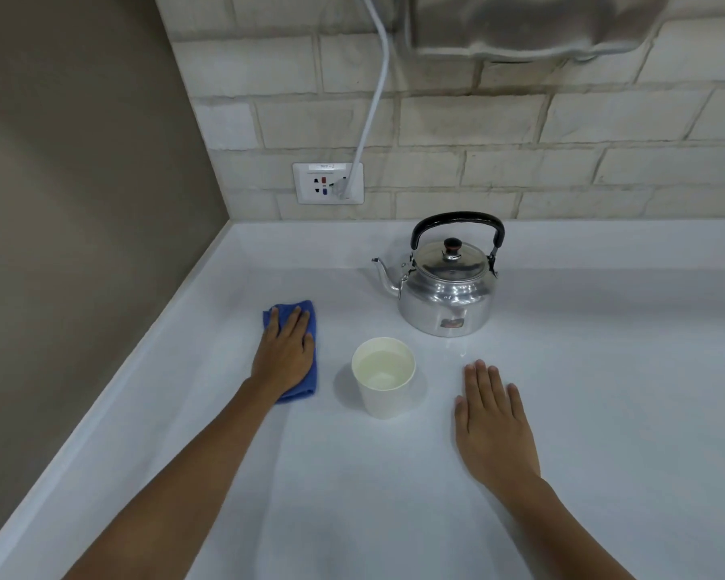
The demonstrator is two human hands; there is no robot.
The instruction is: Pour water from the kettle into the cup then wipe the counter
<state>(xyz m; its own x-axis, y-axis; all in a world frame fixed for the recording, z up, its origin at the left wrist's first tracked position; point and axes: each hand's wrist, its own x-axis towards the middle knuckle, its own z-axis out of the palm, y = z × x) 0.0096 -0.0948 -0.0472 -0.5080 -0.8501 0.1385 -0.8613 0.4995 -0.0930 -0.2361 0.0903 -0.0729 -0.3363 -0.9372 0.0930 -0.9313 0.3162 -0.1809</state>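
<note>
Two hands lie flat, fingers extended, on the white desk [603, 370]: left hand [284, 354] pressing the folded blue cloth [306, 380] at nine o'clock of the water-filled white paper cup [384, 376], right hand [492, 422] empty at three; the shiny metal kettle [446, 288] stands at one, before a pale brick wall [520, 119].

Upright steel kettle [444, 286] behind water-filled white cup [384, 376], folded blue cloth [306, 370] left, on white counter [603, 370].

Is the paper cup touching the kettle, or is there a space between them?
Apart. The head view shows a strip of bare white counter between the cup and the kettle.
</note>
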